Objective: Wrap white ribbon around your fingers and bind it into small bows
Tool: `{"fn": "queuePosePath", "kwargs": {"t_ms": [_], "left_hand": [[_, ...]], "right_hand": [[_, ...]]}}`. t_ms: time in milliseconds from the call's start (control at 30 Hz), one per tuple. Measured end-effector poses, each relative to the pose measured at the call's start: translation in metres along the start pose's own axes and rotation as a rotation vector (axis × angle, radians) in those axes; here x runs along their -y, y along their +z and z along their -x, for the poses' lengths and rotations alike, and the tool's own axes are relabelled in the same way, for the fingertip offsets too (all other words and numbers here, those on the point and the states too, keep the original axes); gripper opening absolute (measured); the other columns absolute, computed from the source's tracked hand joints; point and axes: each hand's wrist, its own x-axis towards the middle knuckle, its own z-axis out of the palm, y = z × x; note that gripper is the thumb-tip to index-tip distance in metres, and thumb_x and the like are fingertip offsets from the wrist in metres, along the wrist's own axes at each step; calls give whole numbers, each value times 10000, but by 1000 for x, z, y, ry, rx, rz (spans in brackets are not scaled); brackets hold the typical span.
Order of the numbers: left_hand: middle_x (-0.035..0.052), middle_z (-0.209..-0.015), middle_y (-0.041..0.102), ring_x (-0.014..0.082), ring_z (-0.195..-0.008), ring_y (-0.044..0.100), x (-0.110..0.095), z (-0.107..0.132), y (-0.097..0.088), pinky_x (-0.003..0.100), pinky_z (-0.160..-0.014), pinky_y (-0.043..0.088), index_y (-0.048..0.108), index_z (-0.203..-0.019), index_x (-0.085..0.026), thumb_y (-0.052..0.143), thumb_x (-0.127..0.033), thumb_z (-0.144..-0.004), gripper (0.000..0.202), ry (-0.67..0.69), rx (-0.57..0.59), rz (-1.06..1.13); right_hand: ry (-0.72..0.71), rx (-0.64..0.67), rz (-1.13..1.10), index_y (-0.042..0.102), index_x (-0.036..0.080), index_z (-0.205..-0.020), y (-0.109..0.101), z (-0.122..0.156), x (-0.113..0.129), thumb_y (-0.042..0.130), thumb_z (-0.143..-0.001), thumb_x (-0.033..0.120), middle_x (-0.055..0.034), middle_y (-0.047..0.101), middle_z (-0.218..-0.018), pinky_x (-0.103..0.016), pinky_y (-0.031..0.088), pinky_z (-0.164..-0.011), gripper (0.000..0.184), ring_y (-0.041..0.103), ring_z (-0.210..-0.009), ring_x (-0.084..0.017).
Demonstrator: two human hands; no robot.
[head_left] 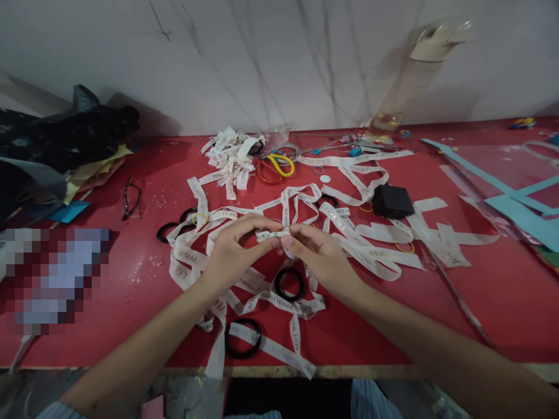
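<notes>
Between my two hands a short folded piece of white printed ribbon (267, 235) is pinched, its lettering partly readable. My left hand (238, 247) is closed on its left side, thumb and fingertips together. From the other side my right hand (317, 247) pinches the ribbon's right end. A strip of the ribbon runs up and away from the fingertips. Long loose ribbons (375, 256) with printed words lie tangled around and below both hands. One black ring (289, 284) lies just below the hands, and another black ring (243, 338) is near the table's front edge.
A heap of ribbon pieces (231, 154) and yellow-handled scissors (283, 164) lie at the back. A black box (393, 202) sits on ribbon to the right. Farther right are light blue strips (502, 186); a black bag (65, 131) is at left. A clear bottle (386, 123) stands against the wall.
</notes>
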Motion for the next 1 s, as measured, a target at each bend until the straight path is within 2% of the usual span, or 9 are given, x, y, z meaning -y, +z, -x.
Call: {"fn": "queuePosePath", "kwargs": {"t_ms": [133,233,300,433,567,700,900,1000], "left_hand": [[50,-966,732,157,-883,659,-1,0,1,255,-794,522,757,-981,-209,744,-321,-822,195,-57,40,22],[39,-854,729,134,-742,641,0,-1,0,235,-669,505,764,-948,-199,720,-365,-838,204,-154,39,80],[26,-789,717,118,-687,622,2,-3,-1,224,-639,491,767,-917,-195,729,-371,-826,202,-195,42,128],[26,-822,727,117,-717,627,5,-6,-2,221,-668,501,757,-908,-191,749,-369,-801,208,-239,89,190],[22,-806,703,113,-703,608,5,-5,-2,222,-656,497,726,-904,-182,725,-382,-819,217,-215,113,154],[12,-833,657,116,-761,612,3,-4,-2,220,-696,508,673,-892,-184,741,-362,-807,209,-158,105,100],[4,-832,657,113,-753,619,3,-2,-2,205,-659,493,644,-1033,-211,746,-351,-808,285,-211,97,130],[18,-892,682,122,-814,639,3,-3,-1,219,-727,514,677,-1035,-210,746,-348,-809,274,-232,129,188]], "right_hand": [[-92,-65,123,685,224,-890,-5,-1,-1,671,-883,379,13,659,-859,-241,468,-754,156,594,-798,-112],[-99,-94,159,706,231,-908,-7,-2,-1,664,-887,389,8,674,-865,-256,472,-738,164,595,-777,-123],[-109,-108,179,726,234,-932,-7,-3,-2,665,-885,389,-1,698,-890,-269,478,-753,173,613,-795,-137],[-108,-149,168,746,251,-992,-7,-4,-4,677,-871,395,-19,729,-986,-290,493,-777,201,645,-868,-163],[-73,-164,135,723,226,-898,-5,-4,-3,734,-819,403,-8,706,-835,-268,478,-688,194,616,-754,-140],[-60,-134,133,678,196,-772,-4,-4,0,773,-769,416,11,646,-715,-247,413,-594,240,529,-634,-105],[-32,-94,150,678,190,-774,-4,-4,2,750,-786,426,15,621,-676,-246,364,-547,247,474,-585,-96],[-47,-93,149,680,193,-794,-4,-4,2,732,-810,402,10,638,-713,-245,384,-568,216,502,-612,-100]]}}
